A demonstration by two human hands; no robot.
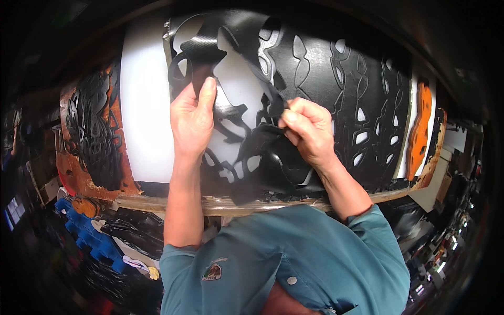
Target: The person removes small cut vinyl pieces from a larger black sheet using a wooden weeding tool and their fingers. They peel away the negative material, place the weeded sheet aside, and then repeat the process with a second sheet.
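A large black sheet (310, 50), thin and rubbery, lies over a white board (147, 105) on the bench. Several shapes are cut or outlined in it. At its left part a loose web of black offcut (205, 48) is raised and bent, and white shows through its openings. My left hand (193, 118) grips the web's left side, thumb up along it. My right hand (310, 128) pinches another strand of the web between thumb and bent fingers. The web's near end is blurred and hangs close to the bench's front edge.
At the left, a heap of black cut pieces (97, 126) rests on a worn orange-brown surface (128, 163). An orange piece with dark spots (420, 131) lies at the right. Blue toothed pieces (92, 233) sit below left, beyond the wooden front edge (231, 206).
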